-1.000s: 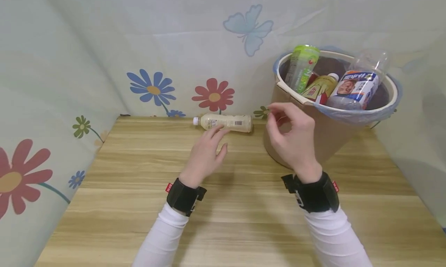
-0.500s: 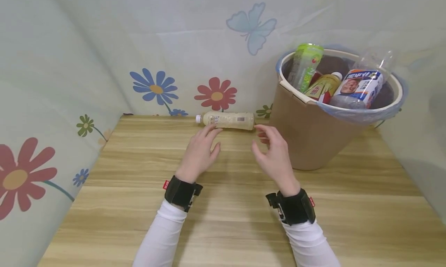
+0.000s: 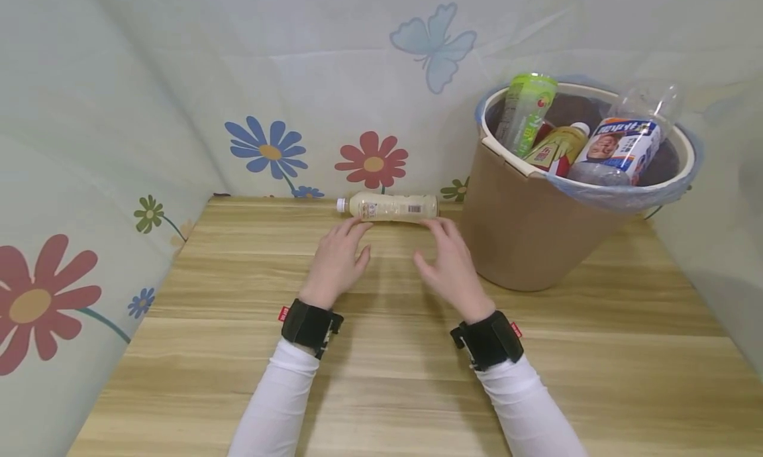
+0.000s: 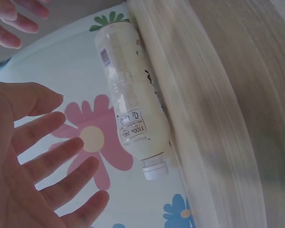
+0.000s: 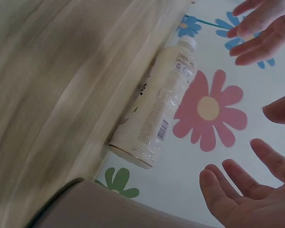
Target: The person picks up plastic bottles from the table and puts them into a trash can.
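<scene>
A pale cream plastic bottle (image 3: pixel 395 207) with a white cap lies on its side at the back edge of the table, along the curtain. My left hand (image 3: pixel 338 258) hovers in front of its cap end, fingers spread and holding nothing. Before the base end is my right hand (image 3: pixel 451 265), fingers relaxed and nothing in them. Both wrist views show a gap between the fingers and the bottle (image 4: pixel 133 95). Its printed label and barcode face upward in the right wrist view, where the bottle (image 5: pixel 154 104) lies against the table's back edge.
A brown bin (image 3: pixel 530 238) with a bluish liner (image 3: pixel 632 195) stands at the back right, beside the bottle's base. Inside are a green-topped container (image 3: pixel 527 112), a yellow-and-red bottle (image 3: pixel 554 152) and a large clear bottle (image 3: pixel 622 142). A flowered curtain (image 3: pixel 298 73) borders the wooden table (image 3: pixel 393 377).
My right hand has come down and left, from in front of the bin to near the bottle's base. The left hand has shifted slightly left and toward me. The bottle lies in the same place.
</scene>
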Action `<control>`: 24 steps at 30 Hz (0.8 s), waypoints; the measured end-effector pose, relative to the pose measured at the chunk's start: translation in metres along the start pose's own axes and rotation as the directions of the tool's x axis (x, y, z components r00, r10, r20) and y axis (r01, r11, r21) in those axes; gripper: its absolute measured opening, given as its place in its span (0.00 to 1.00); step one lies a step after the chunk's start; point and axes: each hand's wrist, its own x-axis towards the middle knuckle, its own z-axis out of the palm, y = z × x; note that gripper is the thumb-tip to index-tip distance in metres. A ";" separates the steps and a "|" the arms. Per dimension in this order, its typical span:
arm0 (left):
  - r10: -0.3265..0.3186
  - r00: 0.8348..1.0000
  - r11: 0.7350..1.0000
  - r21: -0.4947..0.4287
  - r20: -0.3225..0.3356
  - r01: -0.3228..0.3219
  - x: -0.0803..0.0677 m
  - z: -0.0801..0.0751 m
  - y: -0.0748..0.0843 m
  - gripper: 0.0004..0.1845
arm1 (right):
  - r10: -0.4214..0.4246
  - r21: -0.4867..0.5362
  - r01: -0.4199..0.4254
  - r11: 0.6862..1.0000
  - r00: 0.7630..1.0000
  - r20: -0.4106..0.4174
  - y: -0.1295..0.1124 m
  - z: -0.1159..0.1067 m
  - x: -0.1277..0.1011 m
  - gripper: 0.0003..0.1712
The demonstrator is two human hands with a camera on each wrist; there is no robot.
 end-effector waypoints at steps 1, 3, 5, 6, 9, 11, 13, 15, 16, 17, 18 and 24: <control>-0.005 1.000 1.000 0.001 0.005 0.005 0.000 0.000 -0.001 0.25 | -0.012 -0.021 0.012 1.000 1.000 0.009 0.000 0.001 0.003 0.32; -0.017 1.000 1.000 0.002 0.013 0.017 -0.001 -0.001 -0.003 0.25 | -0.035 -0.069 0.037 0.997 0.999 0.035 -0.001 0.004 0.011 0.33; -0.028 0.999 1.000 -0.001 0.018 0.028 -0.001 -0.001 -0.004 0.26 | -0.061 -0.123 0.069 0.990 0.996 0.070 -0.002 0.007 0.020 0.33; -0.033 0.999 0.999 -0.003 0.022 0.033 -0.001 -0.002 -0.004 0.26 | -0.074 -0.148 0.086 0.985 0.993 0.090 -0.002 0.008 0.025 0.33; -0.043 0.999 0.999 -0.003 0.030 0.043 -0.001 -0.003 -0.006 0.26 | -0.096 -0.217 0.128 0.968 0.984 0.151 -0.004 0.011 0.039 0.35; -0.048 0.998 0.999 -0.002 0.031 0.048 -0.001 -0.005 -0.007 0.26 | -0.099 -0.247 0.145 0.958 0.977 0.187 -0.004 0.014 0.048 0.37; -0.051 0.998 0.999 0.000 0.029 0.051 -0.001 -0.006 -0.008 0.26 | -0.100 -0.277 0.161 0.947 0.970 0.221 -0.003 0.017 0.057 0.38; -0.057 0.998 0.998 0.002 0.029 0.057 -0.001 -0.007 -0.009 0.26 | -0.091 -0.306 0.171 0.937 0.961 0.259 -0.001 0.020 0.065 0.40; -0.057 0.998 0.998 0.001 0.027 0.057 -0.001 -0.008 -0.009 0.26 | -0.080 -0.321 0.172 0.932 0.957 0.279 0.000 0.021 0.069 0.41; -0.055 0.998 0.998 0.002 0.027 0.055 0.000 -0.008 -0.009 0.26 | -0.068 -0.338 0.172 0.925 0.952 0.298 0.001 0.023 0.073 0.42; -0.053 0.998 0.999 0.004 0.029 0.053 0.000 -0.008 -0.009 0.26 | -0.053 -0.355 0.170 0.919 0.947 0.316 0.003 0.024 0.076 0.43; -0.038 0.999 0.999 0.004 0.023 0.038 -0.001 -0.008 -0.009 0.27 | 0.056 -0.392 0.115 0.913 0.915 0.400 0.010 0.033 0.093 0.48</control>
